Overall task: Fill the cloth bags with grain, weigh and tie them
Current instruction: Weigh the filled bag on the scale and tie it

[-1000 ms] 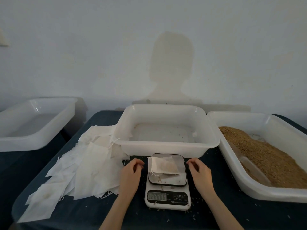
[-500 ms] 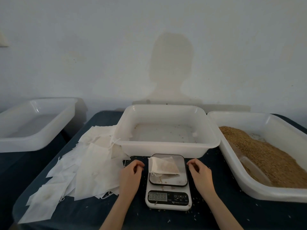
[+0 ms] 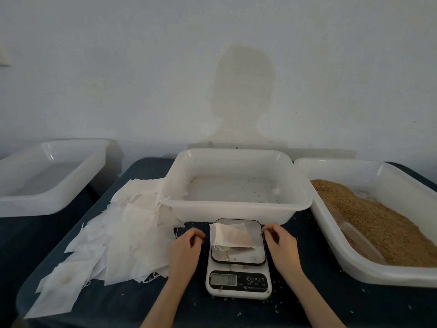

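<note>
A small white cloth bag (image 3: 230,236) with a little brown grain inside lies flat on the dark glass plate of my white digital kitchen scale (image 3: 238,258), its drawstring trailing off the left edge. The display reads zeros as far as I can make out. My left hand (image 3: 186,247) rests on the dark blue bench (image 3: 319,304) just left of the scale, fingers (image 3: 197,234) curled loosely inward and holding nothing, apart from the bag. My right hand (image 3: 281,243) sits just right of the scale, its fingers bent near the plate's upper right corner, gripping nothing; whether they touch the plate I cannot tell.

Behind the scale stands a white rectangular plastic tub (image 3: 236,207) with only a few stray grains on its bottom. To my right a larger white plastic tub (image 3: 335,235) holds a heap of brown grain (image 3: 383,223). To my left a loose pile of flat white cloth bags (image 3: 123,233) spreads over the bench, some tucked beneath the middle tub's rim. Further left sits another white plastic tub (image 3: 42,204). Loose grains dot the bench around the scale.
</note>
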### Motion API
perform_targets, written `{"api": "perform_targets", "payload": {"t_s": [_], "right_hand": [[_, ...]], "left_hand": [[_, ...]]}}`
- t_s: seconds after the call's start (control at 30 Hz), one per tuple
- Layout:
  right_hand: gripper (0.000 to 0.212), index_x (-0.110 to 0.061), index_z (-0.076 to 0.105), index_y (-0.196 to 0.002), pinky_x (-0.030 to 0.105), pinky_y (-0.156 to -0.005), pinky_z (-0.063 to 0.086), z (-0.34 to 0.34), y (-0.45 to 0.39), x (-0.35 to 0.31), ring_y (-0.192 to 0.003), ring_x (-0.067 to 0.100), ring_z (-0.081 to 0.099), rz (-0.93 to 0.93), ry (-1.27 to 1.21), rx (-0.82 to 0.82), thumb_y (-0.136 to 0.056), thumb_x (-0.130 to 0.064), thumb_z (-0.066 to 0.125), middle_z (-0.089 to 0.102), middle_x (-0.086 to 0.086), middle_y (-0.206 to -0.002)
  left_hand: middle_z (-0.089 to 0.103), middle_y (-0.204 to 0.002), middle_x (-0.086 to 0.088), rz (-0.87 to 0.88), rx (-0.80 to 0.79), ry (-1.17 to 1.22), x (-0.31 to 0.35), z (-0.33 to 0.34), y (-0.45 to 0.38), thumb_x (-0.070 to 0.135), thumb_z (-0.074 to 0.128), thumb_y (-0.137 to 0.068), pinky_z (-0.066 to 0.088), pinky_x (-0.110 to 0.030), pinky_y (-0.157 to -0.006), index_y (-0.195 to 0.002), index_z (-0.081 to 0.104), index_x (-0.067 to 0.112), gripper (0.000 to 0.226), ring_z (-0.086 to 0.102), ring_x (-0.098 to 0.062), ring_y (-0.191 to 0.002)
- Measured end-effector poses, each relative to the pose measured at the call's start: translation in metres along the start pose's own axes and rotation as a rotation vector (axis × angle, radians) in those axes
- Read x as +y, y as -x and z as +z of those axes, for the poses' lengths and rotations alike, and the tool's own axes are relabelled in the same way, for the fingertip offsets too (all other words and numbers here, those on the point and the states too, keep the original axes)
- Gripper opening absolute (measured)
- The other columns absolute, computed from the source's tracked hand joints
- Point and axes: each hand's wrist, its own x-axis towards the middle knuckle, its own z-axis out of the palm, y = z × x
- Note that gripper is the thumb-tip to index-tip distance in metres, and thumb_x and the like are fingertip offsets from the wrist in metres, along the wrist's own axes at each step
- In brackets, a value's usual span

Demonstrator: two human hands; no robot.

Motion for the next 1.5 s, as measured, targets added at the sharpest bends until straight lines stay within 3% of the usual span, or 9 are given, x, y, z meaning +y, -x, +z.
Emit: {"api": "perform_targets", "payload": {"t_s": [0.13, 0.23, 0.47, 0.57, 0.67, 0.83, 1.1, 1.3, 1.5], "right_hand": [[0.019, -0.033, 0.061, -0.087, 0.013, -0.075, 0.045, -0.002, 0.003, -0.004, -0.085, -0.004, 0.059, -0.010, 0.031, 0.011, -0.092, -0.015, 0.059, 0.063, -0.017, -0.088], [0.015, -0.034, 0.061, -0.095, 0.010, -0.079, 0.040, -0.002, 0.006, -0.017, -0.091, -0.007, 0.054, -0.186, 0.139, 0.053, -0.089, -0.020, 0.064, 0.059, -0.022, -0.092], [0.047, -0.038, 0.054, -0.130, 0.016, -0.098, 0.028, 0.033, 0.002, -0.071, -0.115, -0.003, 0.042, -0.448, 0.346, -0.343, -0.085, -0.045, 0.064, 0.053, -0.026, -0.125], [0.025, -0.036, 0.065, -0.115, 0.018, -0.086, 0.042, 0.037, -0.002, -0.073, -0.094, -0.002, 0.048, -0.443, 0.395, -0.346, -0.091, -0.037, 0.059, 0.063, -0.019, -0.107], [0.014, -0.036, 0.069, -0.100, 0.013, -0.073, 0.039, 0.032, -0.005, -0.072, -0.078, -0.004, 0.050, -0.365, 0.299, -0.269, -0.093, -0.031, 0.058, 0.057, -0.023, -0.087], [0.030, -0.050, 0.059, -0.081, 0.004, -0.065, 0.041, 0.008, -0.015, -0.081, -0.075, -0.012, 0.054, -0.249, -0.014, -0.036, -0.088, -0.022, 0.066, 0.060, -0.026, -0.075], [0.012, -0.035, 0.071, -0.093, 0.006, -0.067, 0.042, 0.002, -0.019, -0.080, -0.078, -0.007, 0.055, -0.311, 0.069, 0.025, -0.089, -0.025, 0.066, 0.058, -0.028, -0.079], [0.026, -0.039, 0.067, -0.112, 0.007, -0.069, 0.038, 0.020, -0.011, -0.065, -0.082, -0.010, 0.052, -0.278, 0.274, -0.329, -0.088, -0.030, 0.066, 0.058, -0.027, -0.095], [0.023, -0.042, 0.064, -0.102, 0.007, -0.069, 0.042, 0.011, -0.010, -0.053, -0.083, -0.009, 0.054, -0.253, 0.024, -0.127, -0.088, -0.023, 0.065, 0.060, -0.028, -0.094]], "left_hand": [[0.063, -0.071, 0.015, 0.000, -0.003, -0.002, 0.000, 0.000, 0.000, 0.010, 0.051, -0.090, 0.042, -0.007, -0.062, -0.079, 0.060, 0.033, 0.028, 0.055, 0.006, -0.072], [0.064, -0.071, 0.015, -0.013, -0.014, 0.005, 0.000, 0.000, -0.001, 0.010, 0.051, -0.090, 0.042, -0.011, -0.058, -0.078, 0.060, 0.035, 0.029, 0.057, 0.003, -0.069], [0.064, -0.069, 0.016, -0.001, -0.005, 0.033, 0.000, -0.001, 0.000, 0.008, 0.052, -0.089, 0.041, -0.009, -0.060, -0.073, 0.058, 0.038, 0.034, 0.056, 0.003, -0.069], [0.063, -0.067, 0.016, -0.001, -0.002, 0.019, 0.000, -0.001, 0.001, 0.008, 0.053, -0.089, 0.041, -0.009, -0.059, -0.072, 0.056, 0.040, 0.037, 0.056, 0.004, -0.068], [0.063, -0.067, 0.015, -0.009, -0.007, 0.012, 0.000, -0.001, 0.001, 0.008, 0.052, -0.089, 0.043, -0.011, -0.059, -0.073, 0.057, 0.040, 0.036, 0.056, 0.003, -0.067], [0.063, -0.067, 0.015, -0.014, -0.014, -0.003, 0.001, -0.001, 0.001, 0.010, 0.052, -0.090, 0.045, -0.012, -0.058, -0.074, 0.056, 0.041, 0.035, 0.058, 0.000, -0.065], [0.064, -0.067, 0.014, -0.025, -0.024, 0.013, 0.002, -0.002, 0.002, 0.009, 0.052, -0.090, 0.045, -0.014, -0.061, -0.074, 0.058, 0.039, 0.035, 0.058, -0.001, -0.068], [0.063, -0.067, 0.015, -0.037, -0.029, -0.009, 0.003, -0.003, 0.003, 0.011, 0.052, -0.090, 0.045, -0.016, -0.057, -0.073, 0.056, 0.042, 0.036, 0.057, -0.001, -0.065], [0.063, -0.067, 0.013, -0.032, -0.029, 0.002, 0.004, -0.003, 0.003, 0.009, 0.052, -0.090, 0.044, -0.017, -0.056, -0.074, 0.057, 0.040, 0.035, 0.058, -0.004, -0.063]]}}
